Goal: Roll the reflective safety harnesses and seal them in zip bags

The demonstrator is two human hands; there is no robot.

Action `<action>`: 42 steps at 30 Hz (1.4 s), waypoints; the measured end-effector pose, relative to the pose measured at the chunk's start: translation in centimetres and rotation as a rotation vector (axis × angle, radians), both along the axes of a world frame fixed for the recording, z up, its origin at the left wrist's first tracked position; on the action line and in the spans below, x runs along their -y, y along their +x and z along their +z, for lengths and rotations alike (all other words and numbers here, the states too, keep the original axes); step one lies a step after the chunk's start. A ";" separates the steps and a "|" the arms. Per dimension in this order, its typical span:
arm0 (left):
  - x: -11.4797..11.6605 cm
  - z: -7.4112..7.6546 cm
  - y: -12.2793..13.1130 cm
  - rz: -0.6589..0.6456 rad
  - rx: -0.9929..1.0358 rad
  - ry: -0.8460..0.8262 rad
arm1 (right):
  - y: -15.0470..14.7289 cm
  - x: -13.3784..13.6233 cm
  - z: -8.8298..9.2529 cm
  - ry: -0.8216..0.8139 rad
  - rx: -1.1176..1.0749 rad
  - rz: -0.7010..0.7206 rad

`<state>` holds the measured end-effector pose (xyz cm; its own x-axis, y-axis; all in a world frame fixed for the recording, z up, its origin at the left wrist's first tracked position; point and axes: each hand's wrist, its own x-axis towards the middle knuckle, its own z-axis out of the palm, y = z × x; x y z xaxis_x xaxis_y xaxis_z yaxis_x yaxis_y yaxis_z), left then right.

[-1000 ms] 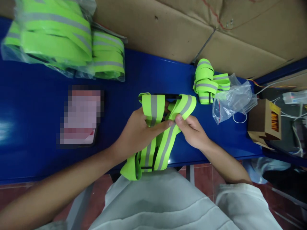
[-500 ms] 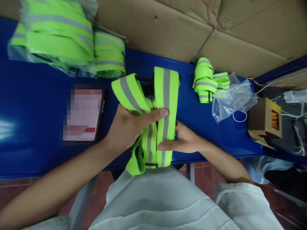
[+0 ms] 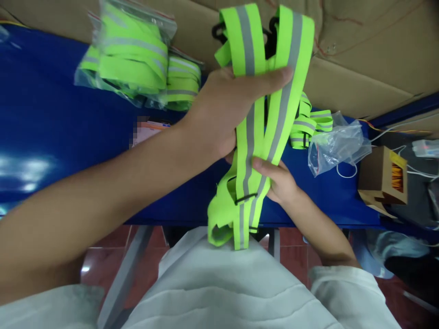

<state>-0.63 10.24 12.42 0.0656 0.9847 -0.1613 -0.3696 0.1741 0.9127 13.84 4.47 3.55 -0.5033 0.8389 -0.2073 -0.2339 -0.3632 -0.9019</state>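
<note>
The left hand (image 3: 226,107) is clenched around a neon-green reflective strap (image 3: 279,123), thumb across its two grey-striped bands, holding it up above the blue table (image 3: 51,119). The bands rise past the knuckles to black buckles (image 3: 219,31) and hang down below the wrist. There the right hand (image 3: 279,183) grasps them, fingers behind and thumb on the front, just above a black slider (image 3: 245,198). The loose ends dangle toward the person's lap.

Left of the left hand lie bagged straps (image 3: 130,59). Right of both hands sit a folded strap bundle (image 3: 305,128), a clear plastic bag (image 3: 338,144) and, farther out, a small cardboard box (image 3: 382,178). A flat item (image 3: 147,130) beneath the left forearm is blurred, so any writing on it cannot be read.
</note>
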 end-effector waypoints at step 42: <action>-0.3 2.6 -1.5 0.198 -0.086 0.403 | 4.4 7.8 -2.3 0.126 0.490 -0.304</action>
<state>-2.17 10.57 15.03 -0.1274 0.9622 0.2406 -0.2803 -0.2676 0.9219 18.22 -3.33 1.24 -0.1074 0.9637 -0.2444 0.1440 -0.2281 -0.9629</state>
